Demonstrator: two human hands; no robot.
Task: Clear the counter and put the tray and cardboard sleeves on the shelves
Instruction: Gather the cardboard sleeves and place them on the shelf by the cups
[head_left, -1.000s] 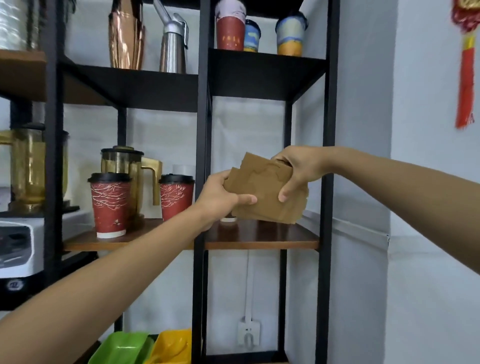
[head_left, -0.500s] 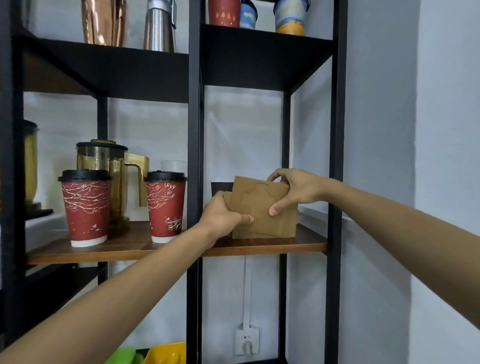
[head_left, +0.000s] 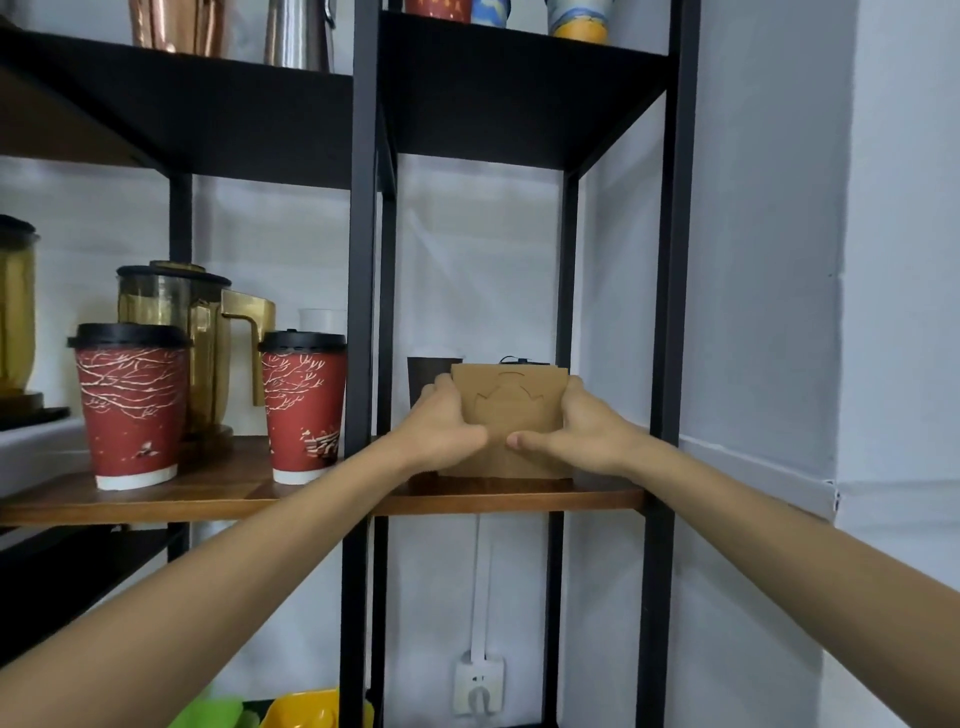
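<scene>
A stack of brown cardboard sleeves (head_left: 511, 408) stands upright on the wooden shelf (head_left: 519, 496) in the right bay of the black metal rack. My left hand (head_left: 441, 428) grips the stack's left side and my right hand (head_left: 582, 431) grips its right side, thumbs nearly meeting in front. The bottom edge of the sleeves rests on the shelf board. A dark object (head_left: 423, 376) stands right behind the stack at the left. No tray is in view.
Two red lidded paper cups (head_left: 130, 405) (head_left: 304, 405) and an amber jug (head_left: 197, 332) stand in the left bay. A black upright post (head_left: 361, 312) separates the bays. Cups and metal vessels fill the top shelf. Green and yellow tubs (head_left: 291, 712) lie below. A white wall is right.
The sleeves came down from mid-air onto the shelf board and were squared upright. My right hand shifted from the stack's top to its right side; the view moved closer.
</scene>
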